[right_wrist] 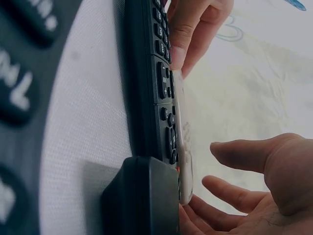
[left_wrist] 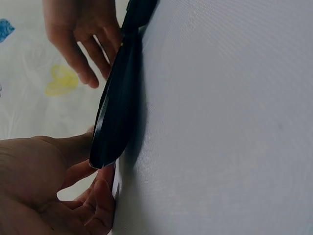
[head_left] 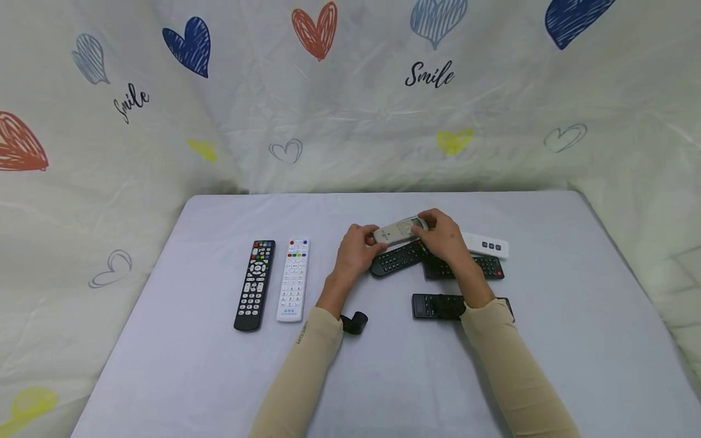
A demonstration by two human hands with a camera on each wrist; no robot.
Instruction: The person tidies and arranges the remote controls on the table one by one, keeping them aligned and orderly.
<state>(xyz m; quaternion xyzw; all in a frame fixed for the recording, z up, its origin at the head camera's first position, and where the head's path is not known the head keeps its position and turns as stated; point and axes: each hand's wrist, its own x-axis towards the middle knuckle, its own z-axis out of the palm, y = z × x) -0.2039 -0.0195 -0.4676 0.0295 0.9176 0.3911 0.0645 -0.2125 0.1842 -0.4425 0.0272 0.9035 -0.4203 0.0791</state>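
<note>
Seen from left to right, a long black remote (head_left: 254, 286) and a white remote (head_left: 293, 280) lie side by side on the bench (head_left: 181, 365), and I have the left hand (head_left: 353, 250) pinching one end of the pale grey remote (head_left: 397, 232), just behind a tilted black remote (head_left: 398, 259). I hold the right hand (head_left: 445, 240) spread about its other end, thumb clear; a one-sided grip could, I judge, let it pivot and knock its neighbour.

On the surface (head_left: 164, 377), a long black remote (head_left: 254, 286) and a white remote (head_left: 293, 280) lie side by side nearer the left edge; beyond the far edge hangs a pale sheet (head_left: 356, 91) with coloured hearts (head_left: 314, 33) and "Smile" lettering (head_left: 429, 75).
</note>
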